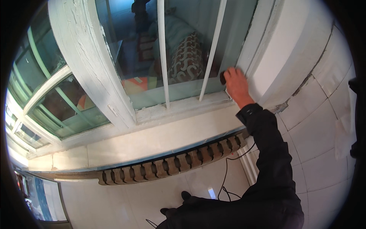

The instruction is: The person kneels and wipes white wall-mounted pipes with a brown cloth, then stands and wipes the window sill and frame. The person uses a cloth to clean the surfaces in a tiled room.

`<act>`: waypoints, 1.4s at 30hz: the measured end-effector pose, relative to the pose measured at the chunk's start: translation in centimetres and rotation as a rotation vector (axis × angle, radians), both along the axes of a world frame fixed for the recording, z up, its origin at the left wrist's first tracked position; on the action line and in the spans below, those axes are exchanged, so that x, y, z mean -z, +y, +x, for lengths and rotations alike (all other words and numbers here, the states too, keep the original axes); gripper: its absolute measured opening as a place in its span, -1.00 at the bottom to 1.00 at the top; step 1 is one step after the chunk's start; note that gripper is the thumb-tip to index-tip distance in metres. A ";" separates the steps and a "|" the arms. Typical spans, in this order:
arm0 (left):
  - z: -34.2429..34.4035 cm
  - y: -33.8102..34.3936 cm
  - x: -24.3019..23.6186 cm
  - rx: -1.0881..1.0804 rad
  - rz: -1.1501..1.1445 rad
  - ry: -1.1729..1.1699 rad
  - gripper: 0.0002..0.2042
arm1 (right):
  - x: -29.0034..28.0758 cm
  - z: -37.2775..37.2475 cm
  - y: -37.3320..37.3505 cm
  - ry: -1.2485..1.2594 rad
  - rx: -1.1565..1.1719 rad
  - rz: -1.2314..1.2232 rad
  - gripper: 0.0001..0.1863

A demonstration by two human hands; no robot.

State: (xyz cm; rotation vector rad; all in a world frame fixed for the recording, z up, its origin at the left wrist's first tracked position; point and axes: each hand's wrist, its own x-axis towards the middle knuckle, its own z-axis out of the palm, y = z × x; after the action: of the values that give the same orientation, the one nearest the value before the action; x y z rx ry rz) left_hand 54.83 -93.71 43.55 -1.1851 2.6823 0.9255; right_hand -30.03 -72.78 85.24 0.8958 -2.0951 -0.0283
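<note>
My right hand (237,84) is closed at the lower right corner of the window pane (141,49), beside the white frame (257,42). A small dark brown block (223,78) pokes out past its fingers on the glass side; its kind I cannot make out. Two upright white bars (163,49) cross the window to the left of the hand. Below the hand lies the white sill (167,131). The black sleeve of my right arm reaches up from the lower right. My left hand is out of view.
A brown ribbed radiator (171,166) runs under the sill. A black cable (225,171) hangs down and loops on the tiled floor (126,202) near my dark shoes. White wall tiles (312,141) stand at right. More framed panes (57,103) fill the left.
</note>
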 end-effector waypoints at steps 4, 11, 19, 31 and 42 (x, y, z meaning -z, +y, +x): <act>2.0 0.8 -0.4 0.008 -0.006 0.007 -0.78 | 5.8 1.4 -0.2 -0.398 0.110 0.086 -0.63; 3.5 1.9 0.7 0.155 -0.204 -0.095 -0.80 | 6.8 2.1 -1.3 -0.444 -0.045 -0.055 -0.65; 2.7 1.3 0.5 -0.028 -0.006 -0.040 -0.79 | 6.3 3.2 -1.6 -0.577 -0.379 -0.080 -0.61; 4.3 2.0 0.9 -0.178 0.095 -0.024 -0.77 | 5.5 8.7 -3.2 -0.558 -0.397 -0.347 -0.54; 5.4 0.7 1.6 -0.324 0.214 -0.001 -0.75 | 8.4 12.0 -13.8 -0.346 -0.383 -0.198 -0.61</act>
State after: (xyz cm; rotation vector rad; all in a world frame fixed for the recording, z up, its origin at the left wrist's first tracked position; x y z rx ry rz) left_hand 60.26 -92.97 41.99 -1.5918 2.3539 1.2142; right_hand -18.05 -86.53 76.85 1.2296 -2.1492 0.5604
